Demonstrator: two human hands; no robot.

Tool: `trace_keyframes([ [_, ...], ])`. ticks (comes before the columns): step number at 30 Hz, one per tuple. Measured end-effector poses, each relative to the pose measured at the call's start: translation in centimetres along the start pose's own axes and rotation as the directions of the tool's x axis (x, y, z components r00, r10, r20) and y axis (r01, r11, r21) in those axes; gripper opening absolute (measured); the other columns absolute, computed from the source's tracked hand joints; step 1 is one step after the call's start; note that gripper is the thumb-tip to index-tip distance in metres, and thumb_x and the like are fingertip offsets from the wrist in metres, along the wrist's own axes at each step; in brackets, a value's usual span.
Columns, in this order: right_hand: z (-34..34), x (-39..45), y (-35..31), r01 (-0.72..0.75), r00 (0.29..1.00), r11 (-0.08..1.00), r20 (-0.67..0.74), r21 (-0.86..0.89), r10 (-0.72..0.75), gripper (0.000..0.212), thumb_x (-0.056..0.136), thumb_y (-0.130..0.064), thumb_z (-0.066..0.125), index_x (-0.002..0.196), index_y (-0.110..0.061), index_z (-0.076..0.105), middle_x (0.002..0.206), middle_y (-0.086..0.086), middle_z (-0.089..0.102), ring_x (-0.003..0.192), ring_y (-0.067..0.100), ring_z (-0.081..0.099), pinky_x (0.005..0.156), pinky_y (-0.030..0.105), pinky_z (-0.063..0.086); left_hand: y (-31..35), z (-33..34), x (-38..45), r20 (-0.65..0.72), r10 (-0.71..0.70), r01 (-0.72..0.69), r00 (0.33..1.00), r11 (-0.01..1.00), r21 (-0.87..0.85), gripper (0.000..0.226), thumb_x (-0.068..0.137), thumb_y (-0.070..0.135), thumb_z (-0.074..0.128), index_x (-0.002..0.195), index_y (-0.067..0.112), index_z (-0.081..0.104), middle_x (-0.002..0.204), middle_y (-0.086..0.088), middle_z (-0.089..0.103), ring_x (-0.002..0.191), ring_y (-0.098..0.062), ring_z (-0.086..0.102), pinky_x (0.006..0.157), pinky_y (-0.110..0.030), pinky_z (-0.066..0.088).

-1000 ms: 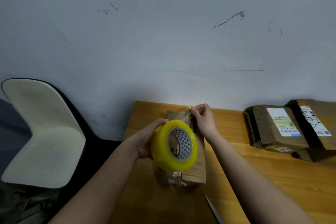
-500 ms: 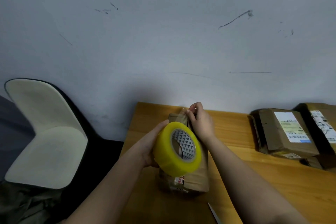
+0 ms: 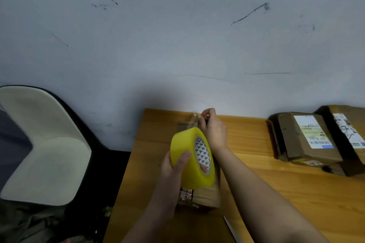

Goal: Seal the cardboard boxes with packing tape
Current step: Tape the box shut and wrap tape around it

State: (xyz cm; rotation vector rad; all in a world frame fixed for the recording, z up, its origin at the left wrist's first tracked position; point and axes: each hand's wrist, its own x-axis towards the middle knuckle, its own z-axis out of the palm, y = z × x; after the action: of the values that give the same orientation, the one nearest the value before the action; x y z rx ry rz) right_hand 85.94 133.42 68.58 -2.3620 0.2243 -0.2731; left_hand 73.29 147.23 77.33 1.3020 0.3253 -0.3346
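Left hand (image 3: 173, 165) grips glossy yellow tape roll (image 3: 189, 156) above creased cardboard box (image 3: 207, 195).

Both bare forearms reach forward from the lower edge. The left hand (image 3: 173, 165) curls round something, thumb laid across its outer face (one fingertip shows through its middle). Farther out, the right hand (image 3: 214, 130) has thumb and fingertips pinched together.
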Motion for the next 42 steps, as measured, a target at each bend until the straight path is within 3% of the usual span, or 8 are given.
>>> trace_keyframes([
  [7, 0.1, -0.2, 0.0, 0.007, 1.000, 0.999, 0.000, 0.035, -0.007, 0.018, 0.098, -0.029, 0.052, 0.105, -0.012, 0.052, 0.097, 0.009, 0.070, 0.089, 0.033, 0.062, 0.065, 0.036, 0.038, 0.7, 0.1, -0.2, -0.075, 0.074, -0.068, 0.994, 0.995, 0.077, 0.049, 0.073, 0.050, 0.057, 0.112, 0.021, 0.061, 0.090, 0.005, 0.074, 0.077, -0.005, 0.070, 0.059, -0.016, 0.052],
  [16, -0.6, -0.2, -0.7, -0.043, 0.997, 0.985, 0.074, 0.169, 0.031, 0.012, 0.096, -0.031, 0.055, 0.097, -0.022, 0.049, 0.088, 0.000, 0.070, 0.081, 0.025, 0.064, 0.069, 0.041, 0.048, 3.8, -0.7, 0.0, -0.034, -0.136, 0.117, 0.990, 0.934, -0.337, 0.037, 0.091, 0.045, 0.052, 0.091, 0.012, 0.068, 0.055, -0.002, 0.062, 0.045, -0.010, 0.059, 0.047, -0.023, 0.052],
  [22, -2.6, -0.2, -1.8, -0.001, 0.979, 0.950, 0.195, 0.313, -0.063, 0.012, 0.095, -0.025, 0.059, 0.095, -0.016, 0.051, 0.075, -0.012, 0.057, 0.067, -0.003, 0.053, 0.065, 0.028, 0.041, 4.6, -2.1, -2.0, -0.120, 0.100, -0.092, 0.988, 0.993, 0.077, 0.054, 0.065, 0.054, 0.059, 0.101, 0.015, 0.069, 0.079, -0.007, 0.072, 0.069, -0.017, 0.070, 0.065, -0.035, 0.054],
  [25, -3.1, -0.3, -1.5, 0.046, 0.965, 0.958, 0.234, 0.283, -0.115, 0.012, 0.094, -0.027, 0.060, 0.091, -0.020, 0.051, 0.079, -0.005, 0.060, 0.074, 0.010, 0.057, 0.069, 0.037, 0.045, 3.0, -1.9, -2.6, -0.136, 0.067, -0.044, 0.989, 0.986, 0.160, 0.059, 0.059, 0.063, 0.069, 0.097, 0.018, 0.071, 0.084, -0.004, 0.075, 0.079, -0.022, 0.071, 0.078, -0.044, 0.057],
  [28, -3.1, -0.3, -0.6, 0.054, 0.950, 0.963, 0.283, 0.264, -0.131, 0.014, 0.092, -0.025, 0.063, 0.091, -0.015, 0.054, 0.083, 0.008, 0.062, 0.078, 0.023, 0.057, 0.071, 0.045, 0.046, 1.1, -1.0, -2.8, -0.180, 0.001, 0.024, 0.984, 0.990, 0.138, 0.049, 0.065, 0.057, 0.064, 0.098, 0.020, 0.068, 0.079, 0.002, 0.074, 0.072, -0.014, 0.071, 0.066, -0.032, 0.055],
  [33, -3.1, -0.6, 0.6, -0.059, 0.966, 0.913, 0.255, 0.403, -0.050, 0.010, 0.090, -0.018, 0.066, 0.088, -0.014, 0.057, 0.079, 0.001, 0.058, 0.072, 0.009, 0.050, 0.069, 0.028, 0.040, 0.5, -0.1, -2.7, -0.162, 0.001, 0.020, 0.987, 0.992, 0.126, 0.024, 0.089, 0.037, 0.057, 0.098, 0.017, 0.065, 0.064, 0.006, 0.071, 0.054, -0.004, 0.066, 0.046, -0.017, 0.048],
  [38, -2.7, -0.4, 0.5, -0.013, 0.973, 0.923, 0.218, 0.386, -0.077, 0.011, 0.088, -0.016, 0.068, 0.088, -0.011, 0.059, 0.073, -0.001, 0.054, 0.065, 0.007, 0.046, 0.061, 0.020, 0.037, 0.1, 0.8, -2.2, -0.088, 0.031, -0.011, 0.996, 0.976, 0.217, 0.050, 0.073, 0.051, 0.060, 0.101, 0.009, 0.061, 0.069, -0.006, 0.071, 0.054, -0.014, 0.066, 0.051, -0.024, 0.052],
  [42, -2.9, 0.5, 0.3, 0.034, 0.952, 0.946, 0.278, 0.323, -0.129, 0.012, 0.086, -0.015, 0.071, 0.085, -0.012, 0.060, 0.068, -0.003, 0.055, 0.058, 0.002, 0.046, 0.057, 0.017, 0.036, -0.8, 1.9, -2.7, -0.027, -0.045, 0.049, 0.999, 0.980, 0.194, 0.032, 0.079, 0.039, 0.068, 0.097, 0.015, 0.058, 0.075, -0.011, 0.070, 0.055, -0.014, 0.067, 0.051, -0.027, 0.053],
])
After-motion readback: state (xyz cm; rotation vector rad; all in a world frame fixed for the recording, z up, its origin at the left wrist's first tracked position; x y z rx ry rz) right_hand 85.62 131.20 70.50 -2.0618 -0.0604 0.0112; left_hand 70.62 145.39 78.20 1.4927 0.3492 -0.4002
